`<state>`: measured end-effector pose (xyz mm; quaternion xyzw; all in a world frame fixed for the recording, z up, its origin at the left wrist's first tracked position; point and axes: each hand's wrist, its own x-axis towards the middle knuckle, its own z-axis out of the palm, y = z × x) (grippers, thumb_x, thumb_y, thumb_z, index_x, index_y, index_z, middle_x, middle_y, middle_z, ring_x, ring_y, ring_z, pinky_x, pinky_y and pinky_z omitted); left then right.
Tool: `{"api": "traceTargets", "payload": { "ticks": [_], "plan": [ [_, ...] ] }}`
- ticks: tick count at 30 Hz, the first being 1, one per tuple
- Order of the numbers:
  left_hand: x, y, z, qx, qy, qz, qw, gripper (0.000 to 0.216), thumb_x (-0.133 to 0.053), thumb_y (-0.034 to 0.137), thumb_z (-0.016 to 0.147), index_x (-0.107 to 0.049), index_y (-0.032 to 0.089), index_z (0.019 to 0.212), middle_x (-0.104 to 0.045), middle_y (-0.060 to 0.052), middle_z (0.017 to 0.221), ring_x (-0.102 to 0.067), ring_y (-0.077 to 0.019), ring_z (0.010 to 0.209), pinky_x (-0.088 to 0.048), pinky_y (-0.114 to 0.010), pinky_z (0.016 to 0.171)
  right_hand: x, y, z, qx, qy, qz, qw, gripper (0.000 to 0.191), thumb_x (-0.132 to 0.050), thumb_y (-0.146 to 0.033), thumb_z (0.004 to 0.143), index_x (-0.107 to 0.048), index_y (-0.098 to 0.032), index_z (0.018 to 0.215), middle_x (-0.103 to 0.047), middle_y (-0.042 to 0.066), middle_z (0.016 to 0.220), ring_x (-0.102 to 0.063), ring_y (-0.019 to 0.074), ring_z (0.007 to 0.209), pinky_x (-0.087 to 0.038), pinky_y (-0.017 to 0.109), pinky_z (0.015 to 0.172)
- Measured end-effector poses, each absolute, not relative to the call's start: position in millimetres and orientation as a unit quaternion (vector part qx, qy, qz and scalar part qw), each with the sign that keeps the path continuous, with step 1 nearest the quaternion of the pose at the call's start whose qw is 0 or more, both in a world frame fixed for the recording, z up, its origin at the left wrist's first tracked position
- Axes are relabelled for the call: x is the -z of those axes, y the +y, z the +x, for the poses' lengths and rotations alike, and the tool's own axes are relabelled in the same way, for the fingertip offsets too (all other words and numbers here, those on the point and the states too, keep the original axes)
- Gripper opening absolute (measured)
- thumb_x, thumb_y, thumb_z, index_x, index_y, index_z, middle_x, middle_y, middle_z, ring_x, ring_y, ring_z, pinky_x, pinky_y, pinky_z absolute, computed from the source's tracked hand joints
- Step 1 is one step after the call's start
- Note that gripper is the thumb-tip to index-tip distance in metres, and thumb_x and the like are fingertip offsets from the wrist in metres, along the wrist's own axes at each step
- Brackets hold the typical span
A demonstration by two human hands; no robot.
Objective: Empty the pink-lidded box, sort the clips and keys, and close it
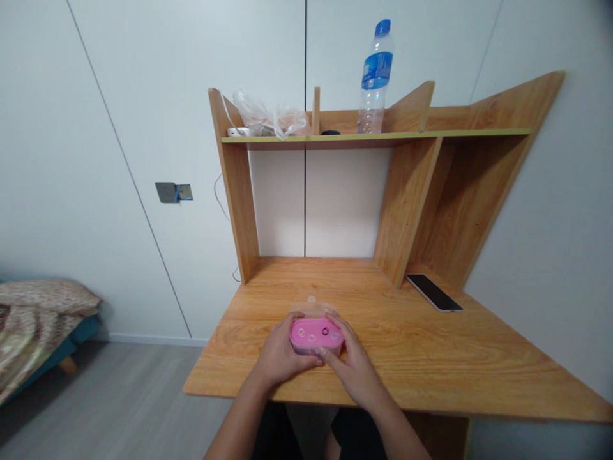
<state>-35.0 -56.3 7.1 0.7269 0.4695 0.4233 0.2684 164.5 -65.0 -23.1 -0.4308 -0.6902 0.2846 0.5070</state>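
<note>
A small oval pink box [313, 329] rests on the desk top, near its front edge. Several small ring shapes, one black and others pale, show on its pink upper face; I cannot tell whether they are loose bands or printed. Behind the box spreads a clear flap [312, 308] with a small tab, like an opened lid. My left hand [281, 348] is wrapped round the box's left end, thumb along the front. The right end is in my right hand [352, 358], its thumb on the front rim and its fingers at the back edge.
A wooden desk [431, 358] with a shelf hutch [335, 142] stands against the wall. On the shelf are a plastic bottle [376, 83] and a clear plastic bag [275, 118]. A tablet or phone [434, 293] lies at the right. A bed [43, 326] is at far left.
</note>
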Motion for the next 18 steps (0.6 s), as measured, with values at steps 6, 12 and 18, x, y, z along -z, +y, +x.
{"api": "traceTargets", "payload": {
  "ticks": [6,12,18],
  "plan": [
    [-3.7,-54.9,-35.1,-0.422,0.480,0.721,0.268,0.083,-0.091,0.045,0.053,-0.055,0.021,0.123,-0.070,-0.010,0.114,-0.067,-0.0288,0.102,-0.052,-0.038,0.087,26.9,-64.0,164.1,-0.279,-0.694,-0.435,0.502,0.060,-0.069,-0.033,0.087,-0.046,-0.031,0.143,-0.040,0.006,0.157,-0.033,0.0263,0.147,-0.024,0.052,0.123],
    [-5.2,-55.9,-35.8,-0.419,0.477,0.724,0.269,0.081,-0.091,0.045,0.054,-0.055,0.021,0.123,-0.069,-0.009,0.115,-0.067,-0.0279,0.102,-0.052,-0.038,0.088,25.2,-65.5,163.7,-0.285,-0.692,-0.436,0.499,0.059,-0.068,-0.035,0.088,-0.046,-0.031,0.143,-0.040,0.006,0.157,-0.033,0.0264,0.147,-0.023,0.052,0.123],
    [-5.3,-55.9,-35.2,-0.418,0.483,0.724,0.260,0.082,-0.091,0.044,0.053,-0.055,0.021,0.123,-0.069,-0.009,0.116,-0.066,-0.0281,0.103,-0.053,-0.038,0.090,23.9,-66.4,163.6,-0.285,-0.695,-0.436,0.496,0.059,-0.068,-0.037,0.089,-0.046,-0.030,0.143,-0.039,0.007,0.157,-0.033,0.0264,0.148,-0.024,0.052,0.123]
  ]
}}
